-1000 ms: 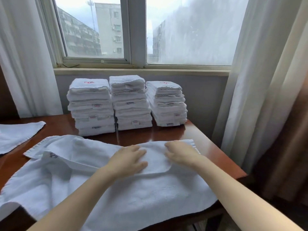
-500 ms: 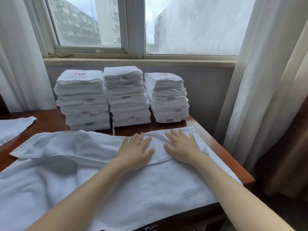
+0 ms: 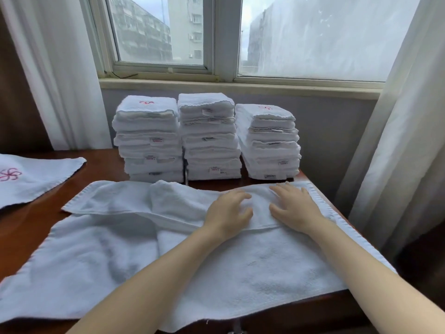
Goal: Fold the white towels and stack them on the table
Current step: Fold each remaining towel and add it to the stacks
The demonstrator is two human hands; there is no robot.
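Under both hands [image 3: 227, 213] lies the towel's [image 3: 265, 268] folded far edge.

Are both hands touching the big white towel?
Touching. The head view shows the left hand and the right hand resting palm-down on the folded-over strip of the big white towel, with no gap under them.

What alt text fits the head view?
A left hand and right hand press the folded-over far edge of a white towel spread on a wooden table. Three stacks of folded towels stand behind it, below a window.
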